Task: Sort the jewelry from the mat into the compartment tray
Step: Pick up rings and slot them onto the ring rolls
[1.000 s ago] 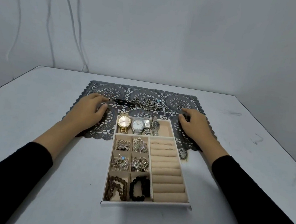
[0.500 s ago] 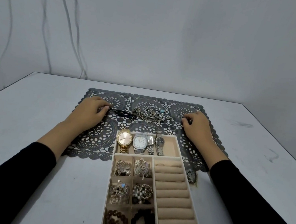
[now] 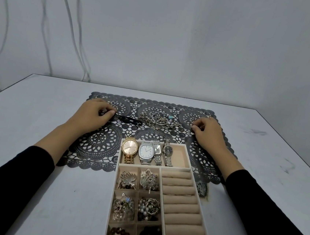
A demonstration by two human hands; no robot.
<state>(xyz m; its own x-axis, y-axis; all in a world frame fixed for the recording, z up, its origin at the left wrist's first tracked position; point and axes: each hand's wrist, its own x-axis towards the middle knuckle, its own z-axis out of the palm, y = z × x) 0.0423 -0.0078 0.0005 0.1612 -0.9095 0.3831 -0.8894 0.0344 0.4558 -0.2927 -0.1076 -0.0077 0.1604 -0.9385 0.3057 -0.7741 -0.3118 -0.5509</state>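
Your left hand point(image 3: 93, 115) lies on the left part of the dark lace mat point(image 3: 97, 145), knuckles up and fingers curled. Its thumb and fingertips are closed on the left end of the black link chain point(image 3: 130, 120). The rest of that chain stretches flat to the right of the hand, toward the middle of the mat. A small ring point(image 3: 111, 103) lies on the mat just beyond this hand's knuckles, apart from it. Just right of the black link chain's free end sits a tangled heap of silver chains point(image 3: 157, 120), between your two hands and touched by neither. Your right hand point(image 3: 208, 135) rests on the right part of the mat, fingers curled under with the tips down on the lace; whether they pinch anything cannot be told from here. A second ring point(image 3: 188, 121) lies just beside those fingertips, on their far left side, and a third ring point(image 3: 189, 109) lies near the mat's far edge. The compartment tray point(image 3: 188, 155) stands nearer you, between your forearms, its far end overlapping the mat's near edge. Four watches point(image 3: 147, 152) lie side by side in its far compartment, and brooches point(image 3: 148, 180) fill small squares on its left. Everything sits on a pale table point(image 3: 37, 191).
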